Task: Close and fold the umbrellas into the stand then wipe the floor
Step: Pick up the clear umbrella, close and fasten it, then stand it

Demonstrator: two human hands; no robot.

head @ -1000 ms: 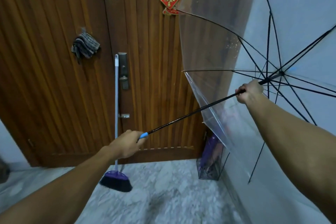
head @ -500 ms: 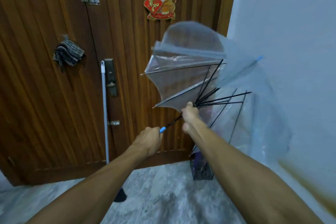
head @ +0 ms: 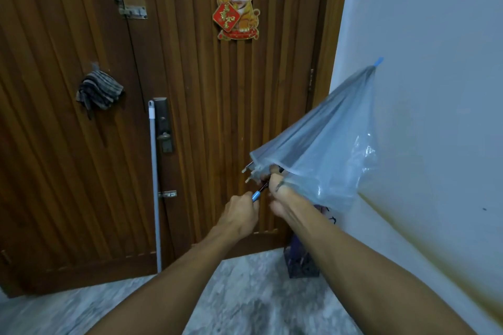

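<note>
Umbrella (head: 324, 144), the clear one, is collapsed and held in the air in front of the wooden door (head: 81, 144), its canopy loose and baggy, not yet wrapped. Its long axis runs on a slant from the blue handle end near the left hand (head: 239, 215) up and to the right to the blue tip (head: 379, 61) against the wall (head: 435, 90). The left hand is closed around the handle. The right hand (head: 280, 193) sits just beside it, at the canopy's lower edge where the rib tips gather; its fingers are partly under the plastic, so it looks to be gripping the runner or ribs, but which one I cannot tell.

The stand (head: 300, 264) is on the floor (head: 245, 294) by the corner, directly below the right forearm and down from both hands. The right arm is nearer to it. So the umbrella would probably need swinging tip-down, about half a turn, before it can drop in.

Hard to make out: the shaft is almost wholly hidden by the 2 hands and canopy, the forearm cuts off much of the stand, and a purple shape in it may be another umbrella. A striped cloth (head: 99, 92) hangs on the door; a pale pole (head: 155, 185) leans there, its foot out of sight.
</note>
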